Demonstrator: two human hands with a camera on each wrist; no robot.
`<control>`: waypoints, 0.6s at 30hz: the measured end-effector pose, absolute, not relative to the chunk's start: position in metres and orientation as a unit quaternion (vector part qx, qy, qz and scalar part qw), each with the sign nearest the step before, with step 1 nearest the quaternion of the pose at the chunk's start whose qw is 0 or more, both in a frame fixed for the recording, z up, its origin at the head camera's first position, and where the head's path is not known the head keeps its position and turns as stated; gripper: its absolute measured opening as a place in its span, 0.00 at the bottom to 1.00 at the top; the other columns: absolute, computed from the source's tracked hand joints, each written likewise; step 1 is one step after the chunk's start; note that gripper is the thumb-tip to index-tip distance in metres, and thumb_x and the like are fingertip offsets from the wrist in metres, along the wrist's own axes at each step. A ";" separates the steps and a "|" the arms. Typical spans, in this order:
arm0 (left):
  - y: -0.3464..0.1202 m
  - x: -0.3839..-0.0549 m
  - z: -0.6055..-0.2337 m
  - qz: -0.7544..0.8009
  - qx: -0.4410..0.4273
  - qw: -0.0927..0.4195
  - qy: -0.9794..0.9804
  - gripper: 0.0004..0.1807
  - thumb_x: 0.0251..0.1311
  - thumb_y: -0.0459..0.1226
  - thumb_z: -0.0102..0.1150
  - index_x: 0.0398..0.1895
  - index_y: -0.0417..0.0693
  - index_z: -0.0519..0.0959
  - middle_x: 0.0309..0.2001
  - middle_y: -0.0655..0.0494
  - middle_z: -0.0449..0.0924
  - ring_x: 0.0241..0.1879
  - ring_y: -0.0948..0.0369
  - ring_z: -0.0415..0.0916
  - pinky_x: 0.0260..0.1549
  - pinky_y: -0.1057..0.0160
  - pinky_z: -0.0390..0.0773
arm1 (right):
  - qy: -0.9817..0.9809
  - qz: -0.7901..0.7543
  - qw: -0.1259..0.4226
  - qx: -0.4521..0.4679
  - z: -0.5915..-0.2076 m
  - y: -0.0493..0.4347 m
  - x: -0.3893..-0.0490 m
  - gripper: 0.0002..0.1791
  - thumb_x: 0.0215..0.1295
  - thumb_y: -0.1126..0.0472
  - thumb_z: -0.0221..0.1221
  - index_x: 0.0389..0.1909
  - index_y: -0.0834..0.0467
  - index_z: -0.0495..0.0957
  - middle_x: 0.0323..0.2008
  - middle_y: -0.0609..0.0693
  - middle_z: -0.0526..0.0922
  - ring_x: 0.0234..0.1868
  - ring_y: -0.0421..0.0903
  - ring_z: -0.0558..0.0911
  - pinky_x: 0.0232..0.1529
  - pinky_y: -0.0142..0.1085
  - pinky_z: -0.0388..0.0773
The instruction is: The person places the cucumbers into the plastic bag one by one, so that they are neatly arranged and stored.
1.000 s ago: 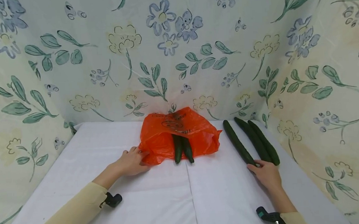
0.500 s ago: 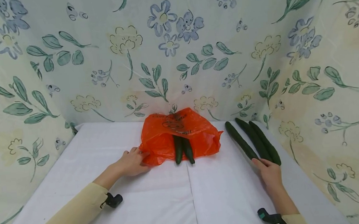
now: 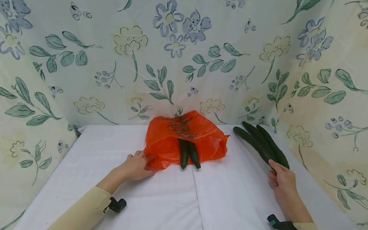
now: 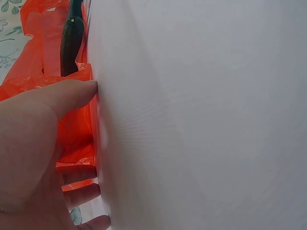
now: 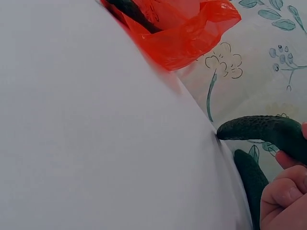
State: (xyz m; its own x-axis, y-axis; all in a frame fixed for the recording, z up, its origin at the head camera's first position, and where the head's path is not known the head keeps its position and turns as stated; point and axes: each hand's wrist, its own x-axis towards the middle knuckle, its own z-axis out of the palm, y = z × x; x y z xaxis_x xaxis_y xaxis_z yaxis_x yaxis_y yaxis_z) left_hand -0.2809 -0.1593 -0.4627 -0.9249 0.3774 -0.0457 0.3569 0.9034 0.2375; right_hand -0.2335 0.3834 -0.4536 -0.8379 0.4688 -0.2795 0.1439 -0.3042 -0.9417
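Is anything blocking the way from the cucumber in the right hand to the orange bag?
Nothing visible does: only white cloth lies between the held cucumber and the orange bag. At the bag's opening, though, two cucumbers poke out in the middle, so it is partly filled there.

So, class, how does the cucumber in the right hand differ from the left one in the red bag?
The right hand grips the held cucumber; no hand touches the bag cucumber. Most of the held cucumber shows, but only the near part of the bag cucumber emerges from the red bag. In the head view, the held cucumber slants more than the bag cucumber. Both are dark green.
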 end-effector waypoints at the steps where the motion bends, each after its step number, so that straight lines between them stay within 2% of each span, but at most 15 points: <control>1: -0.159 -0.281 -0.463 0.113 0.188 0.045 0.975 0.33 0.58 0.56 0.66 0.66 0.56 0.76 0.65 0.51 0.71 0.65 0.49 0.64 0.60 0.33 0.65 | -0.582 0.761 0.105 -0.266 -0.452 0.383 -0.232 0.08 0.60 0.52 0.71 0.27 0.49 0.84 0.18 0.43 0.68 0.16 0.40 0.67 0.18 0.33 0.65; 5: -0.159 -0.281 -0.463 0.114 0.185 0.045 0.975 0.33 0.58 0.56 0.66 0.66 0.56 0.76 0.65 0.51 0.71 0.65 0.49 0.64 0.61 0.32 0.65 | -0.596 0.749 0.107 -0.269 -0.447 0.383 -0.229 0.08 0.60 0.51 0.71 0.29 0.49 0.84 0.19 0.44 0.70 0.18 0.40 0.70 0.19 0.32 0.69; 10: -0.159 -0.281 -0.463 0.115 0.186 0.043 0.975 0.33 0.58 0.55 0.67 0.66 0.56 0.77 0.65 0.51 0.72 0.65 0.49 0.64 0.61 0.30 0.64 | -0.595 0.752 0.103 -0.266 -0.441 0.379 -0.222 0.09 0.61 0.51 0.70 0.26 0.49 0.84 0.20 0.44 0.70 0.18 0.40 0.71 0.19 0.31 0.69; 18: -0.158 -0.281 -0.461 0.112 0.182 0.048 0.976 0.34 0.58 0.56 0.67 0.66 0.56 0.76 0.65 0.50 0.71 0.65 0.49 0.65 0.62 0.30 0.64 | -0.539 0.805 0.092 -0.229 -0.429 0.372 -0.209 0.12 0.62 0.55 0.69 0.24 0.53 0.79 0.20 0.44 0.68 0.18 0.40 0.66 0.20 0.32 0.63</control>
